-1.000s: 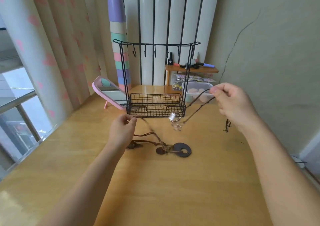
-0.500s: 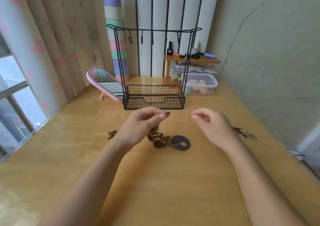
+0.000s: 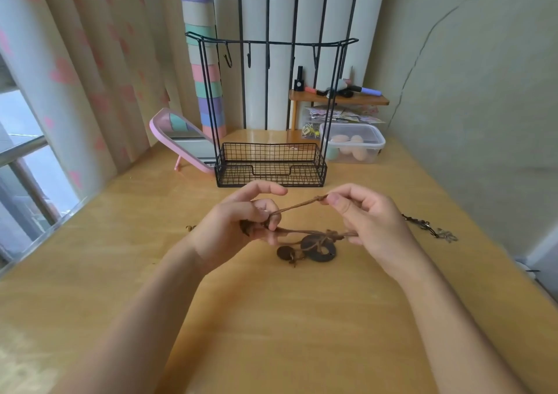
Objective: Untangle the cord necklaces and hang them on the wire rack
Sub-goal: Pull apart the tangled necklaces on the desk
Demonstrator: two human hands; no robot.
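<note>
Brown cord (image 3: 302, 204) runs taut between my two hands, low over the counter (image 3: 271, 318) and just in front of the rack (image 3: 271, 179). Half a second ago both hands hovered over the pile and held nothing; now each has hold of it.

The left hand (image 3: 235, 227) has its lower fingers curled round a bunched end of the cord, with the index finger raised and bent above. The right hand (image 3: 371, 224) pinches the upper strand at a knot between thumb and forefinger. A lower strand passes under its other fingers, though I cannot tell how firmly they hold it.

Between the hands, two strands slant up to the right. The ring (image 3: 320, 247) hangs from the lower strand, touching or barely off the counter. The small disc (image 3: 283, 253) lies just to its left on the wood, about where both lay before.

The dark necklace (image 3: 428, 230) that the right hand held up a second ago lies on the counter to the right, well apart from the cord. The hooks (image 3: 249, 61) along the rack's top bar carry nothing.

A pink mirror (image 3: 163, 127) leans behind the rack on the left, and a clear tub (image 3: 353, 143) sits behind it on the right.
</note>
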